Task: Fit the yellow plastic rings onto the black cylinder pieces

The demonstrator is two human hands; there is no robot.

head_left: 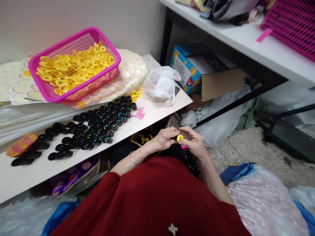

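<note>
Both hands over the lap, off the table (157, 110) edge, close together. Yellow ring (180, 138) is between them, in front of the red top (157, 200), right of the table's near edge.

Right hand (194, 141): thumb and fingers pinch the ring. Left hand (165, 138): fingers drawn together just beside the ring; a dark bit shows at the fingertips, too small to tell whether it's gripped. Bracelet (133, 159) on left wrist. Small pink item just under the right hand, mostly hidden.

On the table: black parts (94, 127) lying in rough rows, many with coloured specks. Orange block (21, 145) at their left end. Pink bits (140, 113) in a small pile off the right end, a few loose yellow rings (136, 95) behind, white bag (161, 86) next to those. Pink basket (118, 60) behind the rows, heaped with yellow rings, sits on a circle-print sheet (129, 77).

Under the second table (228, 34): blue box (184, 68), flap out. Purple items (71, 178) below the work table, partly hidden.
</note>
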